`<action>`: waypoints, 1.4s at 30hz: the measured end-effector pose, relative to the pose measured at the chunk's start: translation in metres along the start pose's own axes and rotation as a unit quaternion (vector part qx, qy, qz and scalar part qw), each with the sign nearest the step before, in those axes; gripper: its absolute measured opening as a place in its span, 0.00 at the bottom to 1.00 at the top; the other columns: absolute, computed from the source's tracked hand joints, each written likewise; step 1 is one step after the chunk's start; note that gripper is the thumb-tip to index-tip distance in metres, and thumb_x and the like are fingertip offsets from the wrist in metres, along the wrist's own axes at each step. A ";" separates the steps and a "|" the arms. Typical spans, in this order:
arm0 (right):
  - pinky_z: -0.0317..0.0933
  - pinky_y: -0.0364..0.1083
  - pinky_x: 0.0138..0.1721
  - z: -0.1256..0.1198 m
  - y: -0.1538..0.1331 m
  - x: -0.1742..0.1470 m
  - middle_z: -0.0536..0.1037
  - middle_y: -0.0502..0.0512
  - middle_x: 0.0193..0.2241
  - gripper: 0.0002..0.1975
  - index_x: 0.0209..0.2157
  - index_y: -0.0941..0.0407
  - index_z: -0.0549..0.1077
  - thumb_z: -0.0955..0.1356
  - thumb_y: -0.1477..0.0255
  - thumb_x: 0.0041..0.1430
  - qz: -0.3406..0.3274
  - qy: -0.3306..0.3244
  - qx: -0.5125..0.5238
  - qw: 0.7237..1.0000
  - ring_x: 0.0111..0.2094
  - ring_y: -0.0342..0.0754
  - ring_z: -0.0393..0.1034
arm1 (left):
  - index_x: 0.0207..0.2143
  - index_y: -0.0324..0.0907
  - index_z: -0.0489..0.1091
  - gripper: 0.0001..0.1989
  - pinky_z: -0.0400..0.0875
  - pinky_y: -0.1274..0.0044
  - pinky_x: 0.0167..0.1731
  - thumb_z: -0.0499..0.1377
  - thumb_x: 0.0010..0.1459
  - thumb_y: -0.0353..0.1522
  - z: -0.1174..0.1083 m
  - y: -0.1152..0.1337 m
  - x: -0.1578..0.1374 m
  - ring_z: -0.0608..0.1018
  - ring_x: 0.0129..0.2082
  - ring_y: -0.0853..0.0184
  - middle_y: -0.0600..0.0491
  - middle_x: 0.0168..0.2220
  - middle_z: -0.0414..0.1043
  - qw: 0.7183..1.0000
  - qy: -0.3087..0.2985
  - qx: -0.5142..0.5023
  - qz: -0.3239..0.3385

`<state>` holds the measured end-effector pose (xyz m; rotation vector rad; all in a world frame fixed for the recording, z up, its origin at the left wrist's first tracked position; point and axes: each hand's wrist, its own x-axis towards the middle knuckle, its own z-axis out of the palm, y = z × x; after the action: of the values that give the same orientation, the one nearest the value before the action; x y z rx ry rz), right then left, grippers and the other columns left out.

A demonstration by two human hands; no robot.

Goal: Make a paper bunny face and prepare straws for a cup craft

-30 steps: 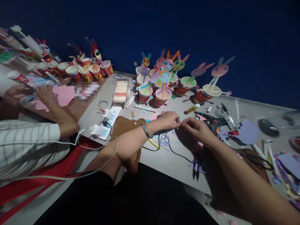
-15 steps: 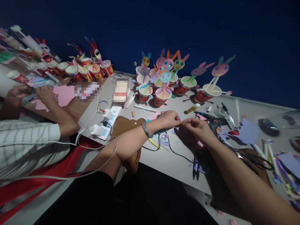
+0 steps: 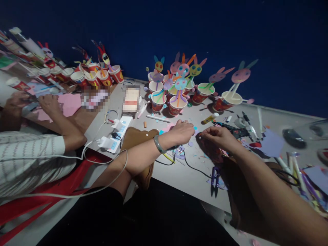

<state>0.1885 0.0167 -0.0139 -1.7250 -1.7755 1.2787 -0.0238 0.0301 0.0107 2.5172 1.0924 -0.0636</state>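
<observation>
My left hand [image 3: 185,132], with a bangle on its wrist, hovers low over the table with its fingers curled down. Whatever its fingertips hold, if anything, is hidden. Just to the right, my right hand [image 3: 219,137] pinches a tiny orange piece [image 3: 200,135] between thumb and fingers; its kind is too small to make out. The two hands are slightly apart. Paper scraps [image 3: 167,127] in pink and blue lie beyond my left hand. Closer to me are purple-handled snips [image 3: 215,177] and a small purple disc [image 3: 190,144].
Paper cups [image 3: 178,106] with rabbit-faced figures stand behind my hands, near a glue stick [image 3: 210,118]. A power strip [image 3: 119,135] with cables lies left, beside a brown cushion [image 3: 137,138]. Another person's hands [image 3: 50,104] work at far left. Purple paper [image 3: 272,142] lies right.
My hands, whose fingertips met around a small orange piece, have moved slightly apart. The left one shifted left and its fingers curled down; the orange piece stays at my right fingertips.
</observation>
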 end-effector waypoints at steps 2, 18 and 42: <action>0.55 0.44 0.23 -0.007 -0.001 0.005 0.76 0.56 0.21 0.27 0.29 0.58 0.74 0.71 0.46 0.50 0.002 -0.021 -0.036 0.999 0.21 0.45 0.65 | 0.43 0.37 0.77 0.18 0.60 0.65 0.48 0.49 0.60 0.20 0.000 0.003 -0.005 0.70 0.54 0.56 0.44 0.51 0.75 0.998 -0.024 0.041 0.032; 0.57 0.46 0.29 -0.009 -0.014 0.040 0.78 0.55 0.22 0.09 0.27 0.56 0.76 0.69 0.65 0.56 -0.043 -0.112 -0.223 0.967 0.23 0.47 0.67 | 0.53 0.42 0.71 0.21 0.57 0.63 0.52 0.51 0.62 0.22 0.009 -0.003 -0.008 0.66 0.56 0.54 0.46 0.57 0.70 0.991 -0.066 0.099 0.065; 0.56 0.45 0.30 -0.007 -0.011 0.050 0.79 0.54 0.21 0.09 0.27 0.58 0.77 0.69 0.68 0.56 -0.019 -0.127 -0.222 0.966 0.25 0.45 0.67 | 0.52 0.40 0.73 0.22 0.56 0.64 0.48 0.45 0.64 0.20 -0.002 -0.003 -0.013 0.66 0.56 0.54 0.45 0.56 0.72 0.990 -0.070 0.096 0.073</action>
<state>0.1771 0.0670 -0.0179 -1.7976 -2.3811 1.1922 -0.0356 0.0239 0.0138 2.7090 0.8816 -0.3131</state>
